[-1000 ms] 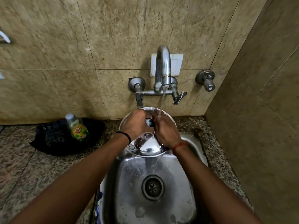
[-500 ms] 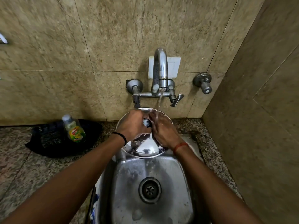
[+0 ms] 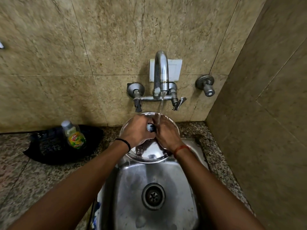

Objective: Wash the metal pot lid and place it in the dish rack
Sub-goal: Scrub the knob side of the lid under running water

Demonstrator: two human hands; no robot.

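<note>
Lid [image 3: 149, 153] shiny, wet, black-knobbed.

Both forearms are bare, with no sleeves showing. The left hand [image 3: 137, 128] has a thin black band [image 3: 123, 141] around its wrist. The right hand [image 3: 167, 134] has a thin red-orange thread [image 3: 181, 148] tied around its wrist.

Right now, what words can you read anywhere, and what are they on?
"Vim", as far as the blur lets it be read: red letters on the yellow-green label of the soap bottle left of the sink.
The smaller print on that label is too blurred to read.
No other writing shows.
</note>
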